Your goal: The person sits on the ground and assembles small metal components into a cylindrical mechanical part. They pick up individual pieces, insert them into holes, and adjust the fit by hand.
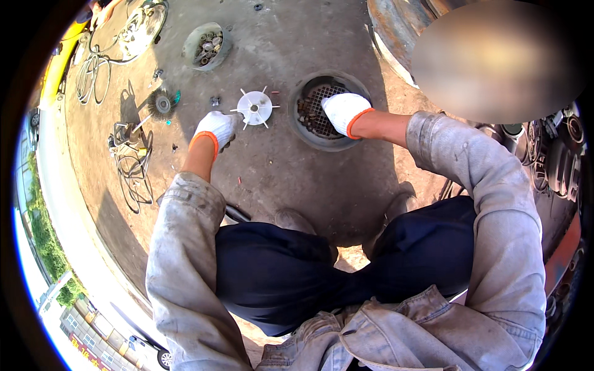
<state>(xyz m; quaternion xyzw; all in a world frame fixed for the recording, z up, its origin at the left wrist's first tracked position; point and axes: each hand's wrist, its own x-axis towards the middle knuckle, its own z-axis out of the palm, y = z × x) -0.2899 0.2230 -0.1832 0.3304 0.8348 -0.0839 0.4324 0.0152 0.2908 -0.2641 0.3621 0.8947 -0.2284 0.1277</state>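
My left hand [216, 128], in a white knit glove with an orange cuff, is closed with its fingers curled; what it holds, if anything, is too small to make out. Just to its right lies a white plastic disc [262, 110] with thin spokes sticking out around its rim and a dark hole in the centre. My right hand [346, 114], gloved the same way, reaches down into a round grey tub [303, 135]. Inside that tub sits a dark mesh grid [317, 125] with small pieces at its left side. The right fingertips are hidden beneath the glove.
A pale round tub [193, 44] of small metal parts stands farther off. To the left are a round wire brush [161, 104], coiled cable [133, 179] and another cable coil [94, 77]. Metal parts [563, 154] pile up at right. Another person's hand [102, 15] shows at the far left.
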